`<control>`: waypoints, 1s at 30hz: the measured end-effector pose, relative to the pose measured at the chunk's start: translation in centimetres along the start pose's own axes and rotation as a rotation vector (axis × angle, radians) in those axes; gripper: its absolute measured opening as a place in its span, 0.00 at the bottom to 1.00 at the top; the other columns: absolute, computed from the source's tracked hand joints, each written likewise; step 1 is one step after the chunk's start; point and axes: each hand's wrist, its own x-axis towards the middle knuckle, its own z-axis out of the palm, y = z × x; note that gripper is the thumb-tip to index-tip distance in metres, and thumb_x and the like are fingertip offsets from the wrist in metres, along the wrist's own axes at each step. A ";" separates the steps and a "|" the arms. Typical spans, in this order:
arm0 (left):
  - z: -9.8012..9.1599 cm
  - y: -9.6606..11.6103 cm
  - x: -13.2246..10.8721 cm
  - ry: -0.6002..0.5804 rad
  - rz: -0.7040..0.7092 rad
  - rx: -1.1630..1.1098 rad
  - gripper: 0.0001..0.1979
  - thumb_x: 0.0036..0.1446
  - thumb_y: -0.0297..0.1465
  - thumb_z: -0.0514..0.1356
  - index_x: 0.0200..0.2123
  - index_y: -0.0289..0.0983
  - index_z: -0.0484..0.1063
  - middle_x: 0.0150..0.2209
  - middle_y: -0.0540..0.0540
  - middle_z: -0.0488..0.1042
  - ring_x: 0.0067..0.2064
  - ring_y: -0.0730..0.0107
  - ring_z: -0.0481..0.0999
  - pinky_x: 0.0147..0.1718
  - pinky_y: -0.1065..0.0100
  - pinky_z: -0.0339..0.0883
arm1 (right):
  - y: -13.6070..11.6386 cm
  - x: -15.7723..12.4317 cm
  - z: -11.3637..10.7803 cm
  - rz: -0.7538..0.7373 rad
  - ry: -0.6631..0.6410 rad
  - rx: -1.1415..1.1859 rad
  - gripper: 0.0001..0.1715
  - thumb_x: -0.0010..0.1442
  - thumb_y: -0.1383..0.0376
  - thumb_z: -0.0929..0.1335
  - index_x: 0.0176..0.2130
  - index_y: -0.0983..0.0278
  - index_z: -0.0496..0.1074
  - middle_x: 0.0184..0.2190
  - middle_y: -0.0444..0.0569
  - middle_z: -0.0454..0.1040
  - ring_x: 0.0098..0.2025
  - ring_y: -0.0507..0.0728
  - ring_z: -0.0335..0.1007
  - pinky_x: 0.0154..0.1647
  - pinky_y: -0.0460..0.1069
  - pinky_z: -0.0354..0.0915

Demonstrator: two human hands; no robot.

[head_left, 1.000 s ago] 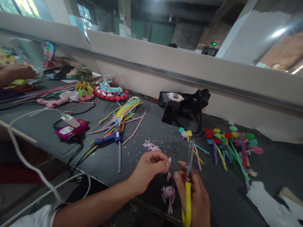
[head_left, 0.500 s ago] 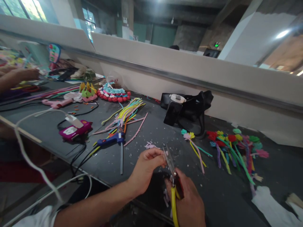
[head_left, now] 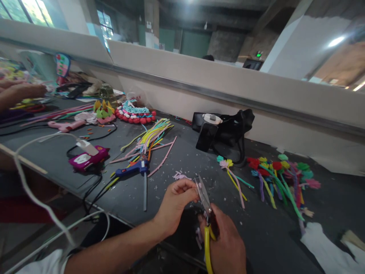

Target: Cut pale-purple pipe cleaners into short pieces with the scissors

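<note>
My right hand (head_left: 228,243) grips a pair of scissors (head_left: 203,194) with yellow handles, the blades pointing up and away and slightly parted. Thumb and fingers of my left hand (head_left: 178,199) are pinched together right beside the blades. A small pale pink piece (head_left: 200,185) shows at the blades by these fingertips; most of it is hidden. Just beyond my left hand lies a little pile of pale lilac scraps (head_left: 181,176). More lilac strips (head_left: 199,236) are below, near the table's front edge, partly behind my right hand.
A blue glue gun (head_left: 132,169) lies left, by a bundle of fuzzy stems (head_left: 152,135). Right stand a small stem flower (head_left: 226,163), many-coloured flowers (head_left: 276,167) and a white glove (head_left: 322,243). A phone (head_left: 207,137) leans on a black bag (head_left: 234,123). Another person's hands (head_left: 23,89) are far left.
The scissor blades have parted a little more. My left hand stays pinched in nearly the same place, and the whole view has shifted slightly.
</note>
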 end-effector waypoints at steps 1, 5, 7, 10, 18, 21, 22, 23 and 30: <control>0.0 0.0 0.0 0.001 0.003 -0.002 0.04 0.46 0.27 0.64 0.22 0.35 0.72 0.22 0.51 0.70 0.27 0.74 0.66 0.31 0.71 0.60 | 0.0 0.0 0.0 0.010 -0.007 -0.013 0.23 0.63 0.52 0.64 0.50 0.64 0.70 0.39 0.53 0.78 0.39 0.58 0.76 0.35 0.48 0.71; -0.1 0.0 0.0 -0.001 0.000 -0.001 0.04 0.46 0.27 0.64 0.22 0.35 0.72 0.22 0.51 0.70 0.27 0.75 0.66 0.31 0.71 0.60 | 0.0 -0.1 -0.1 -0.017 -0.011 -0.010 0.23 0.63 0.52 0.63 0.49 0.64 0.71 0.38 0.53 0.78 0.38 0.58 0.77 0.34 0.48 0.71; -0.1 0.0 -0.1 0.000 0.001 0.002 0.04 0.47 0.28 0.64 0.23 0.35 0.72 0.22 0.51 0.70 0.27 0.75 0.66 0.31 0.71 0.60 | 0.1 -0.2 -0.1 -0.010 -0.033 0.010 0.22 0.63 0.52 0.63 0.49 0.64 0.71 0.38 0.52 0.79 0.36 0.57 0.77 0.33 0.47 0.71; -0.1 -0.1 -0.1 0.002 0.001 0.001 0.04 0.47 0.28 0.64 0.24 0.35 0.73 0.22 0.51 0.70 0.27 0.74 0.66 0.31 0.71 0.60 | 0.0 -0.2 -0.2 0.022 -0.071 0.029 0.22 0.63 0.52 0.63 0.49 0.64 0.71 0.36 0.51 0.79 0.34 0.56 0.77 0.33 0.46 0.71; -0.2 0.0 -0.1 0.005 0.004 0.008 0.03 0.48 0.28 0.64 0.25 0.35 0.74 0.23 0.51 0.71 0.27 0.75 0.66 0.31 0.71 0.60 | -0.3 -0.2 -0.3 -0.021 -0.009 0.004 0.21 0.64 0.55 0.63 0.48 0.66 0.72 0.37 0.53 0.80 0.36 0.57 0.79 0.34 0.46 0.71; -0.2 0.2 -0.1 -0.003 0.013 0.009 0.03 0.47 0.27 0.64 0.24 0.35 0.74 0.22 0.51 0.70 0.27 0.75 0.66 0.30 0.71 0.60 | -0.4 -0.1 -0.1 -0.005 0.009 0.041 0.21 0.63 0.54 0.64 0.47 0.65 0.73 0.33 0.51 0.80 0.31 0.55 0.79 0.30 0.44 0.70; -0.2 0.2 -0.1 -0.009 0.017 0.007 0.03 0.48 0.27 0.64 0.24 0.35 0.73 0.22 0.51 0.70 0.27 0.75 0.65 0.30 0.71 0.59 | -0.4 -0.1 0.0 0.002 0.008 0.061 0.21 0.63 0.53 0.64 0.46 0.65 0.73 0.32 0.49 0.80 0.30 0.55 0.78 0.28 0.44 0.70; -0.2 0.3 -0.1 -0.015 0.019 0.002 0.04 0.48 0.27 0.64 0.24 0.35 0.73 0.22 0.51 0.70 0.27 0.75 0.65 0.30 0.71 0.59 | -0.4 -0.1 0.0 0.004 0.005 0.078 0.21 0.62 0.53 0.65 0.46 0.64 0.73 0.31 0.49 0.80 0.29 0.54 0.78 0.28 0.43 0.69; -0.2 0.1 0.0 -0.029 0.009 -0.031 0.04 0.48 0.26 0.63 0.23 0.35 0.72 0.22 0.51 0.70 0.27 0.75 0.65 0.31 0.71 0.59 | -0.1 0.0 -0.3 -0.052 0.008 0.023 0.22 0.62 0.53 0.65 0.48 0.65 0.72 0.38 0.53 0.79 0.35 0.56 0.78 0.30 0.45 0.70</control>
